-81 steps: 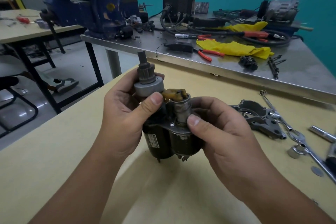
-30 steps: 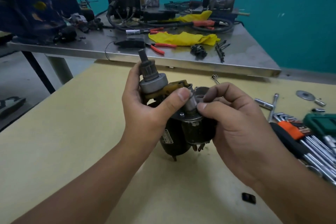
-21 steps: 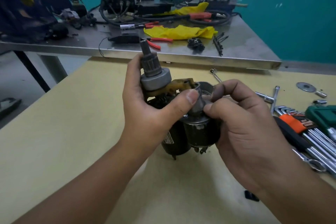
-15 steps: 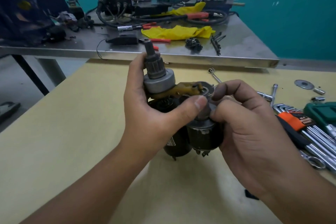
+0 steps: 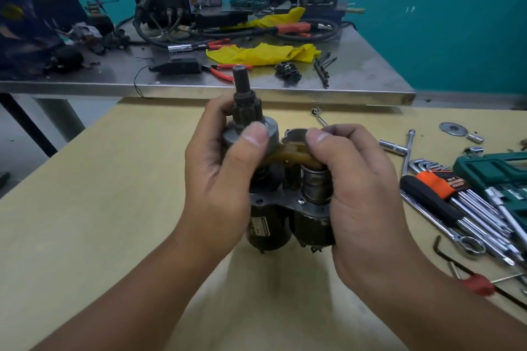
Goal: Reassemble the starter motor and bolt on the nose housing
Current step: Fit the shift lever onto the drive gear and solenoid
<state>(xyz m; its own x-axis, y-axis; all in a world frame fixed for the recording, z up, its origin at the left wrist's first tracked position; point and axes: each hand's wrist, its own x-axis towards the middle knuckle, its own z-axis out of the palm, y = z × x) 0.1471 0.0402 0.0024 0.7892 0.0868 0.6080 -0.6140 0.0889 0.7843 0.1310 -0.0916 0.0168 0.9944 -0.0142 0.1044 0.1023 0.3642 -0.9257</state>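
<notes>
Starter motor [image 5: 269,225]: held upright over the yellow table [image 5: 85,208] at frame centre, its shaft end pointing to 12 o'clock and its dark body toward 6 o'clock.
Pinion gear [image 5: 245,110]: on the shaft at the top of the motor, above a grey drum [image 5: 272,131].
Solenoid [image 5: 315,202]: beside the motor body at its 3 o'clock side, joined to it by a metal plate.
Amber lever [image 5: 288,155]: a yellowish plastic piece spanning between the drum and the top of the solenoid.
Left hand [image 5: 219,179]: wrapped round the motor's upper part, thumb pressed on the grey drum, fingers curled behind the pinion.
Right hand [image 5: 359,194]: gripping the solenoid side, thumb and curled forefinger pinching at the amber lever's top end.
Hex keys [image 5: 462,196]: a set in an orange holder lying on the table at 3 o'clock, well apart from the motor.
Green tool case [image 5: 496,168]: at 3 o'clock, just beyond the hex keys.
Steel bench [image 5: 356,77]: behind the table at 12 o'clock, carrying a yellow cloth [image 5: 262,54] and red-handled pliers [image 5: 225,71].
</notes>
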